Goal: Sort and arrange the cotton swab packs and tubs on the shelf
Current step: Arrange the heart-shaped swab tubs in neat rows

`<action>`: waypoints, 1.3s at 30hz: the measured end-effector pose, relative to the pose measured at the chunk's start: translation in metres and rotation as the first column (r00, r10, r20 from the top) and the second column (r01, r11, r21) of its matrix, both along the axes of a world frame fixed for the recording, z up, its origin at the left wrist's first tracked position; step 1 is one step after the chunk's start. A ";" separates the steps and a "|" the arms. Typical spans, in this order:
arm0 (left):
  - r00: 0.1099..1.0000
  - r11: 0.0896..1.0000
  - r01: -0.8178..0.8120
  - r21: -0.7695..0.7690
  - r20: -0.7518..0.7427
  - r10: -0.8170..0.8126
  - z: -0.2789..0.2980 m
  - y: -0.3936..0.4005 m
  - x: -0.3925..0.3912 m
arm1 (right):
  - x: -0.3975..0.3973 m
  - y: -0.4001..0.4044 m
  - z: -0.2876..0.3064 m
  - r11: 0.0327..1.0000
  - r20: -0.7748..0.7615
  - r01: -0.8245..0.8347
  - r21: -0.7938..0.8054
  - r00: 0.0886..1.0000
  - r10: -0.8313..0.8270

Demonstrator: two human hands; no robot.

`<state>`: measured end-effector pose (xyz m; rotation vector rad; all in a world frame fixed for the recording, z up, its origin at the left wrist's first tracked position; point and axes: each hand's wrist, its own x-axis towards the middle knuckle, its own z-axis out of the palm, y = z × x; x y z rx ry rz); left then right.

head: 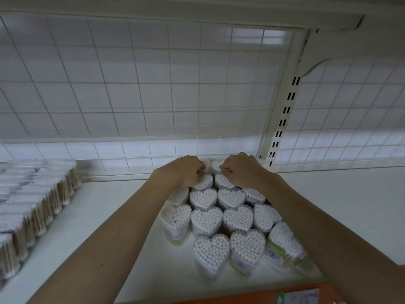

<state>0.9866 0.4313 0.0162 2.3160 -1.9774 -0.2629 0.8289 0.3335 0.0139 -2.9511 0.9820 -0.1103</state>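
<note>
Several clear heart-shaped tubs of white cotton swabs (pixel 206 220) stand upright in rows on the white shelf (pixel 122 224), running from the front edge to the back. My left hand (pixel 186 171) and my right hand (pixel 241 170) reach to the rearmost tubs. Each hand has its fingers curled onto the top of a back-row heart tub (pixel 203 181); the tubs under the palms are partly hidden. Bagged packs of wooden-stick cotton swabs (pixel 32 200) lie stacked at the left of the shelf.
A white wire grid (pixel 153 95) forms the back wall, with a low wire rail along the shelf's rear. A slotted upright and bracket (pixel 285 115) stand at the right. An orange price strip (pixel 263 296) lines the front edge. Bare shelf lies right of the tubs.
</note>
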 end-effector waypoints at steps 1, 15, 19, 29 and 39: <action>1.000 1.000 0.002 -0.003 -0.002 -0.002 0.000 0.000 0.000 | 0.001 0.001 -0.001 1.000 -0.018 0.003 -0.017 1.000 -0.003; 0.999 0.999 0.041 -0.016 -0.035 -0.042 -0.002 -0.001 0.011 | 0.006 0.021 -0.001 0.988 -0.146 0.084 -0.126 0.984 -0.102; 0.998 0.999 0.040 -0.011 -0.037 -0.040 0.000 0.001 0.008 | 0.006 0.024 -0.002 0.989 -0.124 0.110 -0.100 0.985 -0.122; 0.999 0.999 0.029 -0.016 -0.040 -0.030 0.001 0.002 0.006 | 0.005 0.025 0.008 0.994 -0.118 0.107 -0.030 0.987 -0.110; 1.000 0.999 -0.007 -0.050 -0.006 0.007 0.031 0.008 -0.043 | -0.039 0.022 0.024 0.998 0.076 0.002 0.064 0.997 -0.006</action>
